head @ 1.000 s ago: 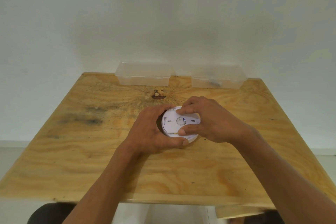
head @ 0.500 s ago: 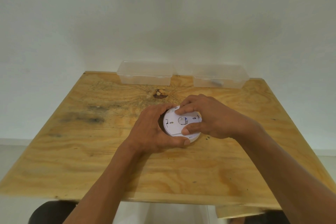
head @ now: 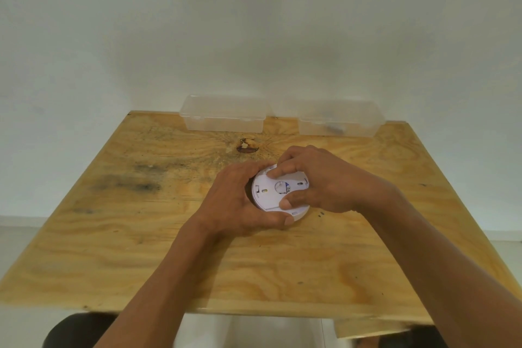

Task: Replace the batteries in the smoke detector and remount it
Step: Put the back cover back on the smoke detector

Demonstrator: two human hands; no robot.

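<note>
A round white smoke detector (head: pixel 269 193) lies back side up near the middle of the wooden table (head: pixel 141 234). A flat white mounting plate with slots and a small blue mark covers its top. My left hand (head: pixel 236 207) wraps around the detector's left and near rim, thumb along the front edge. My right hand (head: pixel 324 182) pinches the plate from the right, index finger on its far edge and thumb on its near edge. The detector's underside and right half are hidden by my hands.
Two clear plastic boxes stand against the white wall at the table's back edge: a left box (head: pixel 224 114) and a right box (head: pixel 340 120) with a small dark item inside. A dark knot (head: pixel 248 146) marks the wood behind the detector.
Both hands keep their grip on the detector. My right hand's fingers have shifted slightly around the plate, which looks turned a little. The detector stays in the same spot.
</note>
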